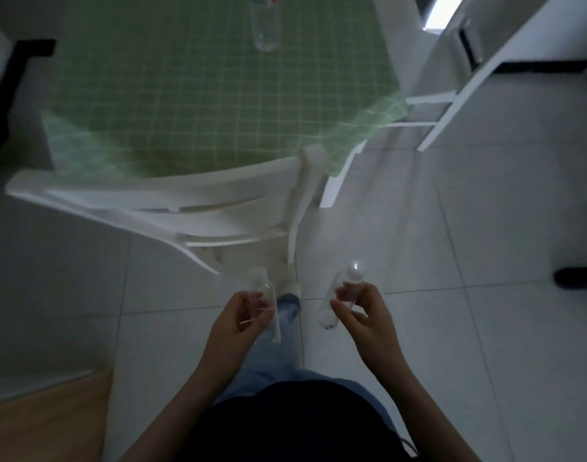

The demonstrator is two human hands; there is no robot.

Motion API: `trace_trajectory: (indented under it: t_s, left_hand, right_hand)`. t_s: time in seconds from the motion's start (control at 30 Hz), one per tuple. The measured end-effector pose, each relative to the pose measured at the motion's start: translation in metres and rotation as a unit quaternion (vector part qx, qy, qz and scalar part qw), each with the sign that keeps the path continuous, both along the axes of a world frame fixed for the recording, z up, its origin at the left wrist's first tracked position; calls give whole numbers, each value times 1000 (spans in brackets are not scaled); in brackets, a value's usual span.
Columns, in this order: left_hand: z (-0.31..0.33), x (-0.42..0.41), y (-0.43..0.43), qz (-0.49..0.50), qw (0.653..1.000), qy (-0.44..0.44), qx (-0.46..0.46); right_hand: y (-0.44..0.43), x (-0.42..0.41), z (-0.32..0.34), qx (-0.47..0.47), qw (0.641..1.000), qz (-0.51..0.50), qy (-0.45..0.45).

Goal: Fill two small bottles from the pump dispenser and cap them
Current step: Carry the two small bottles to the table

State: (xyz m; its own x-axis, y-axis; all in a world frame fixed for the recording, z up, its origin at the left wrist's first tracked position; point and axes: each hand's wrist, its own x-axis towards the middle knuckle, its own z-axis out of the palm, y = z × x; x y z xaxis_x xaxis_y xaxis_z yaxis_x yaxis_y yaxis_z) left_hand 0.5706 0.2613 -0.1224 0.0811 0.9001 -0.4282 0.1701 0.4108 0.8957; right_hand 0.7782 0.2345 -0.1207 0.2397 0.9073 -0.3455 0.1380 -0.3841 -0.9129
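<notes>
1. Left hand (243,316): fingers curled round a clear small bottle (268,303), neck pointing away from the body; held over the tiled floor (485,228)
2. Right hand (362,315): fingertips pinch a second clear bottle (338,296) at mid-body; cap end up, base toward the floor
3. Both bottles look empty; frame blurred
4. Clear dispenser bottle (265,25) stands on the green checked tablecloth (185,95), well apart from both hands; white chair (185,208) between

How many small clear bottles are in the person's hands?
2. One small bottle is in the left hand; the other bottle is in the right hand. Both are over the floor.
</notes>
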Motion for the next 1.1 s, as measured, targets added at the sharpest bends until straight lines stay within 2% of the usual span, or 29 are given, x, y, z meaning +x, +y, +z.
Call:
trace_trajectory:
  t_s: [0.3, 0.53, 0.77, 0.93, 1.1]
  left_hand:
    - [-12, 107, 105, -153, 988, 4, -6]
    - [-6, 208, 170, -248, 967, -31, -42]
    - [-8, 286, 215, -236, 971, -23, -39]
    - [-13, 354, 244, -182, 983, -15, -18]
    - [-9, 411, 265, -110, 993, -30, -13]
  right_hand:
    - [58, 89, -7, -2, 990, -138, -19]
    - [99, 174, 4, -6, 971, -238, -35]
    - [134, 256, -5, -17, 963, -268, -15]
    - [176, 334, -14, 0, 973, -231, 7]
    - [215, 405, -4, 3, 989, -151, -4]
